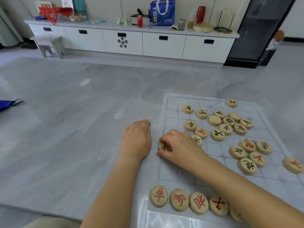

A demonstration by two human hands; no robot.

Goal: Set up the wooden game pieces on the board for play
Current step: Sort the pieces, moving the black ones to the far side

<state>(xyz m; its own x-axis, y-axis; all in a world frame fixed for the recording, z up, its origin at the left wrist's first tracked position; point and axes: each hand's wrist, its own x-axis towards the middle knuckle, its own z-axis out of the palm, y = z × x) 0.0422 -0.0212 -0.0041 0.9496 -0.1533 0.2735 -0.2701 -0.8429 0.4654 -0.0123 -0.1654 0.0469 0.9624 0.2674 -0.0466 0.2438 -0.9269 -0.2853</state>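
The right hand [179,147] pinches a round wooden piece [165,146] with a red character at the left edge of the thin gridded board [171,171], which lies on the grey surface [65,129]. The left hand [137,139] rests curled on the surface just beside the board. A row of red-marked pieces [189,200] lines the near edge. Loose pieces [227,125], some black-marked and some red-marked, are scattered across the far and right part of the board.

pieces [227,127] scattered on board [271,176] | row [189,200] along near edge
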